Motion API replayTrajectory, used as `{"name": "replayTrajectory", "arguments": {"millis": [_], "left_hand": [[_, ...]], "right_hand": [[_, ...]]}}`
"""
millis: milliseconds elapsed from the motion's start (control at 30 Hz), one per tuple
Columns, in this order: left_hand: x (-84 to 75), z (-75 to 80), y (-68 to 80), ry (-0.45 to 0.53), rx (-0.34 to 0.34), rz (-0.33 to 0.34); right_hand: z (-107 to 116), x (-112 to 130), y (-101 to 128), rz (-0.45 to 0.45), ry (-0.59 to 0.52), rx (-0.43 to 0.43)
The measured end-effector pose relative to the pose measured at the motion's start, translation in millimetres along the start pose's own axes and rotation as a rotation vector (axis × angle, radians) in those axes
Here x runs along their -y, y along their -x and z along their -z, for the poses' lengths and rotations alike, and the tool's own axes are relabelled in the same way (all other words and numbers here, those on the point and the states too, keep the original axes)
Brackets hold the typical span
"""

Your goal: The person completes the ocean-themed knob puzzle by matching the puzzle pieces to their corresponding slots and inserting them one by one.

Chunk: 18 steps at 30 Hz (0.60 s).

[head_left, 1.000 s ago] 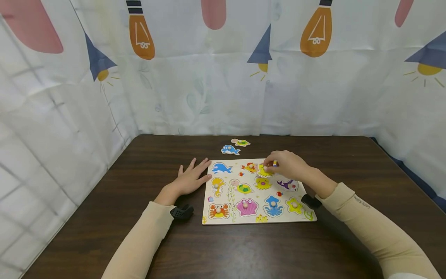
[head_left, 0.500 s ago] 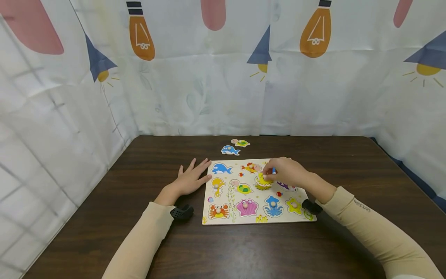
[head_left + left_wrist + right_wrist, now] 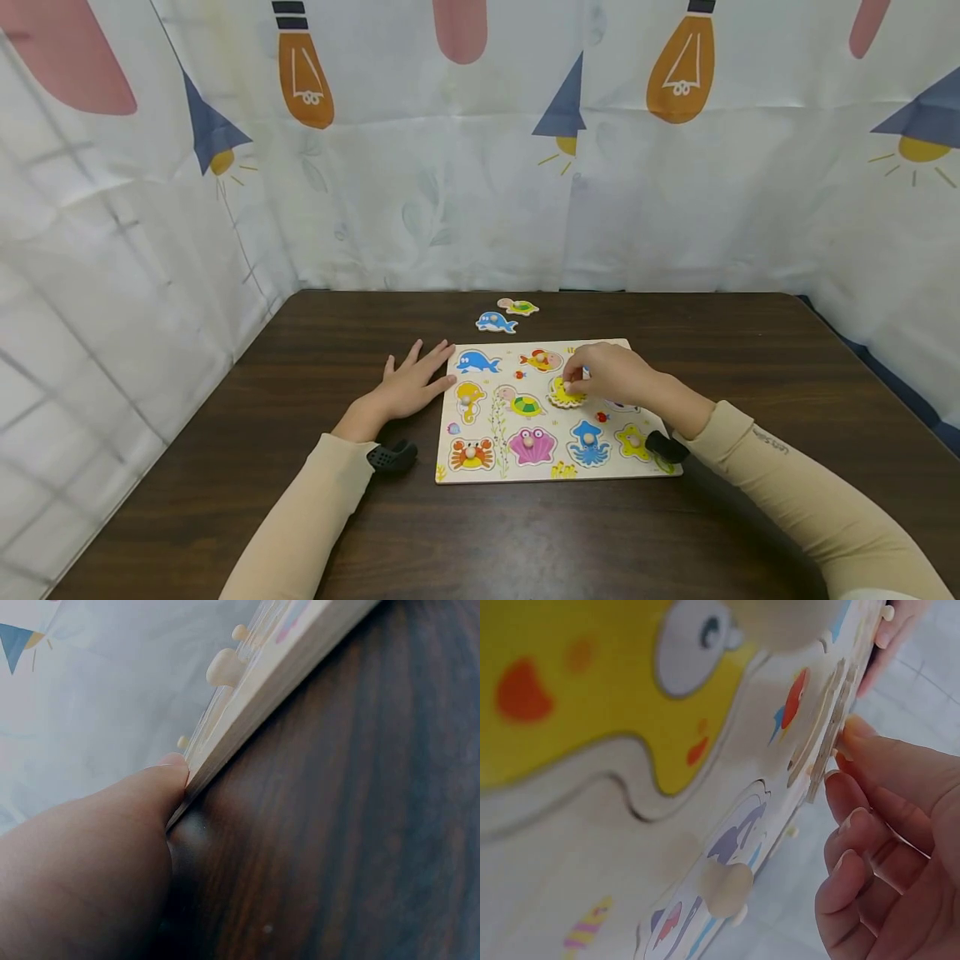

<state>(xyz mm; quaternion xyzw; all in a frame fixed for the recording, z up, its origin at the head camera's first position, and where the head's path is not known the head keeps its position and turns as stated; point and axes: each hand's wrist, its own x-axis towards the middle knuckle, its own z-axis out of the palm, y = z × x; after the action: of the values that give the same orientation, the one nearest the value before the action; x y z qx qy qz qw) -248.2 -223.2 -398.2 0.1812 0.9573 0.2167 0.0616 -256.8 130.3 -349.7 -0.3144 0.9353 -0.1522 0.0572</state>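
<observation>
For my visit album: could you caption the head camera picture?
Right hand pinches a yellow puzzle piece on the sea-animal peg puzzle board; left hand rests flat against its edge.

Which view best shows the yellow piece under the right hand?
The head view: the yellow piece lies on the puzzle board, pinched by the right hand. The right wrist view shows only its edge at the fingertips; the left wrist view hides it.
</observation>
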Motion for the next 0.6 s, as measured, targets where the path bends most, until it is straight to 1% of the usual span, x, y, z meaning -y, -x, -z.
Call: {"name": "replayTrajectory", "arguments": {"millis": [333, 600], "left_hand": [[2.3, -0.2, -0.1, 0.008, -0.003, -0.016], [3.0, -1.2, -1.2, 0.002, -0.003, -0.012]], "right_hand": [[-0.9, 0.8, -5.2, -0.01, 0.015, 0.04], [0.1, 2.7, -6.5, -0.019, 0.02, 0.057]]}}
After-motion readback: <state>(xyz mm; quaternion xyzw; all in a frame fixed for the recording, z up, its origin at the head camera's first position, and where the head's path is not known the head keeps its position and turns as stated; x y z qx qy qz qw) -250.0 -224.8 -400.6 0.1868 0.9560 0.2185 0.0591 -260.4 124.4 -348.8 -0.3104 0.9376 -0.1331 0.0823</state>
